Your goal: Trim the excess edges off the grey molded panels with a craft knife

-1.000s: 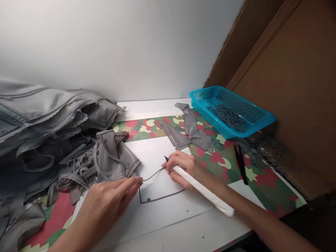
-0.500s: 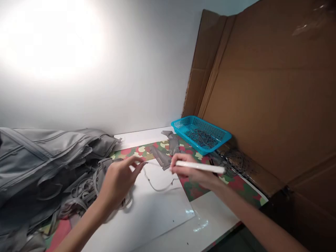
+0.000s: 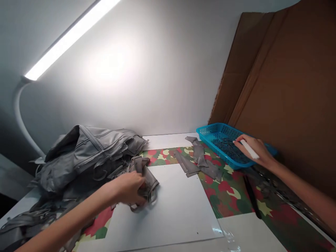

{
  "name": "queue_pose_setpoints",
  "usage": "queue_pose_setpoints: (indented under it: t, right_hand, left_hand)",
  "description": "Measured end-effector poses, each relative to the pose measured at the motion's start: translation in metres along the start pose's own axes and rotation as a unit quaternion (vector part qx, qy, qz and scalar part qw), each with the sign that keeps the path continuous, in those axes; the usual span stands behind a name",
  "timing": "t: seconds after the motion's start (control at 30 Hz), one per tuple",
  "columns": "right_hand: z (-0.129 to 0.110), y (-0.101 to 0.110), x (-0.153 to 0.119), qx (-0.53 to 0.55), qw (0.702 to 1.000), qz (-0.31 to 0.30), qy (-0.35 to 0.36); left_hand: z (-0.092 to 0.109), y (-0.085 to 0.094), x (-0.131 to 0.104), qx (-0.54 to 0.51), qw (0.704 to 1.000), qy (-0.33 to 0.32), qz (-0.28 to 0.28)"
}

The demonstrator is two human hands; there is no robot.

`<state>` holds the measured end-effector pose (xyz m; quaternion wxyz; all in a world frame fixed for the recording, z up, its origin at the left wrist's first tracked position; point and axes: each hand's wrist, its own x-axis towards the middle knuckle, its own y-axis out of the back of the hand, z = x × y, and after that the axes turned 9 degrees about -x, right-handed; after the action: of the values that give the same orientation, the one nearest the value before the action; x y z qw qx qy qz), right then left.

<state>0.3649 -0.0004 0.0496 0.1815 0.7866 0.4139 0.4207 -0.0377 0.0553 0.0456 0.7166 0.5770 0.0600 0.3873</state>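
Observation:
My left hand (image 3: 131, 189) is at a bundle of grey fabric straps (image 3: 150, 178) on the left side of a white sheet (image 3: 175, 206). It is smeared by motion, and whether its fingers grip a strap I cannot tell. Over the blue plastic basket (image 3: 231, 162), my right hand (image 3: 253, 148) is closed around a slim white pen-like tool (image 3: 249, 148), with thumb and forefinger near each other. The tool's tip does not show clearly. Thin dark grey cords (image 3: 225, 145) lie inside the basket, below that hand.
Heaped grey fabric (image 3: 91, 154) fills the left of the table. Flat grey scraps (image 3: 187, 162) lie behind the sheet on a camouflage-patterned cover (image 3: 228, 199). A black slender object (image 3: 252, 197) lies at right, beside a cardboard panel (image 3: 294, 87). A lamp (image 3: 70, 38) shines above left.
The thin grey cord stretched between my hands is gone from over the sheet. My right hand has moved right to the basket, my left down to the straps. The view has shifted left.

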Motion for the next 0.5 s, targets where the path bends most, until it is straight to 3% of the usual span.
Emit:
queue_pose_setpoints:
  t: [0.13,0.27,0.37,0.5]
  right_hand:
    - [-0.038,-0.043,-0.028,0.017,0.993,-0.104,0.050]
    - [-0.093,-0.100,-0.060,0.070,0.958,-0.244,0.134]
    - [-0.129,-0.140,-0.078,0.090,0.944,-0.277,0.154]
    - [-0.151,-0.177,-0.075,0.116,0.938,-0.296,0.142]
  left_hand:
    - [0.002,0.005,-0.022,-0.026,0.996,-0.005,-0.082]
    - [0.009,0.026,-0.004,-0.105,0.989,0.059,-0.089]
    - [0.010,0.046,0.018,-0.170,0.979,0.102,-0.046]
    - [0.008,0.073,0.047,-0.252,0.951,0.148,0.098]
